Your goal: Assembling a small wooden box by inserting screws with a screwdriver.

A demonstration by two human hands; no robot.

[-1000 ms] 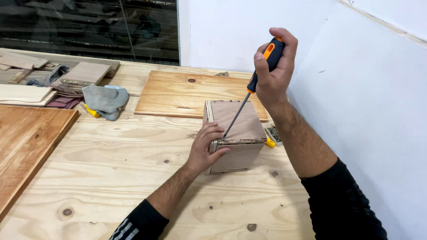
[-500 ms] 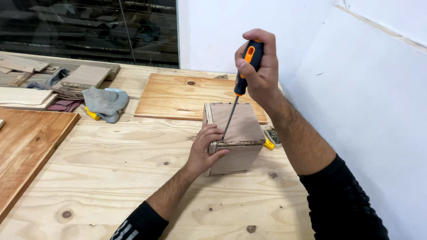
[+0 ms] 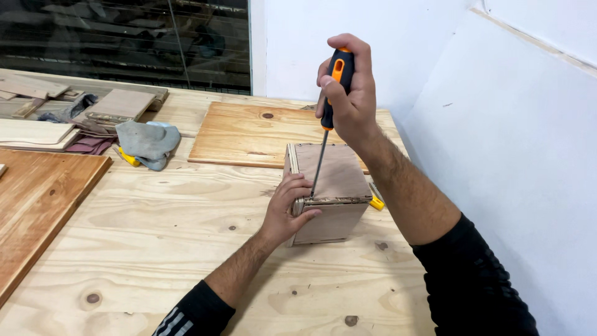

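Now right hand [image 3: 349, 99] drives screwdriver [image 3: 328, 112] into box [image 3: 329, 186]; left hand [image 3: 287, 208] steadies.

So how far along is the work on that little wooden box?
The wooden box already stands assembled. In hand: the right hand sets the screwdriver tip on its front top edge while the left hand steadies it. Whether a screw is seated there is too small to tell.

grey cloth [image 3: 148, 142], plywood board [image 3: 249, 134], dark plank [image 3: 37, 199]

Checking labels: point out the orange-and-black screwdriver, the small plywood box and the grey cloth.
orange-and-black screwdriver [image 3: 321, 158], head view, metal shaft
small plywood box [image 3: 336, 171], head view, top face
grey cloth [image 3: 148, 142], head view, middle fold
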